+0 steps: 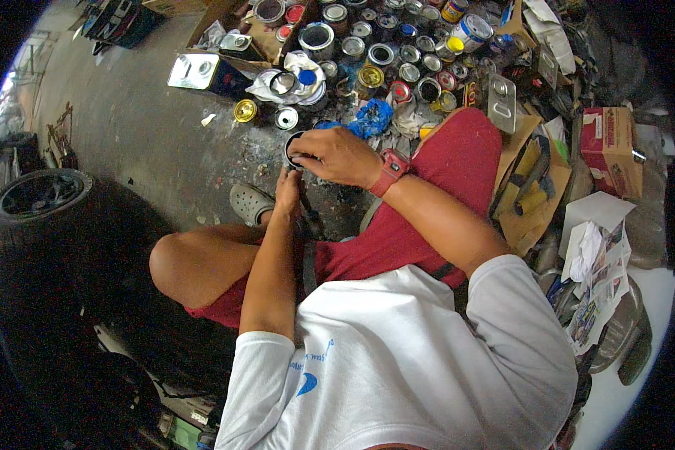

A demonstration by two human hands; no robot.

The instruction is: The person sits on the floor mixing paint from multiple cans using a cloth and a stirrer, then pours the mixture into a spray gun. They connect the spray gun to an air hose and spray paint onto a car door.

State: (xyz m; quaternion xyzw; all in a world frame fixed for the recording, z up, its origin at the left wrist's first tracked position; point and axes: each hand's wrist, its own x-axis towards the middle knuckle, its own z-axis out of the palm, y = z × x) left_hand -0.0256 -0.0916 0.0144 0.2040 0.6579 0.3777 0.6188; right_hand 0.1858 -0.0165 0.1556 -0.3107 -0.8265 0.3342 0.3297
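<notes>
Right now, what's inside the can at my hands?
Only a dark patch shows inside the can, within its pale rim. Your right hand covers much of the opening, so I can't tell what it contains.

The round can (pixel 292 143) is dark inside; the right hand (pixel 339 156) partly hides it.

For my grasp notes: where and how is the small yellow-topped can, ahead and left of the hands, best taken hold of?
The yellow-topped can is probably best pinched across its round rim, from above and the person's side: its top faces up, while a rectangular tin and a pale-topped can stand on its far and right sides.
</notes>
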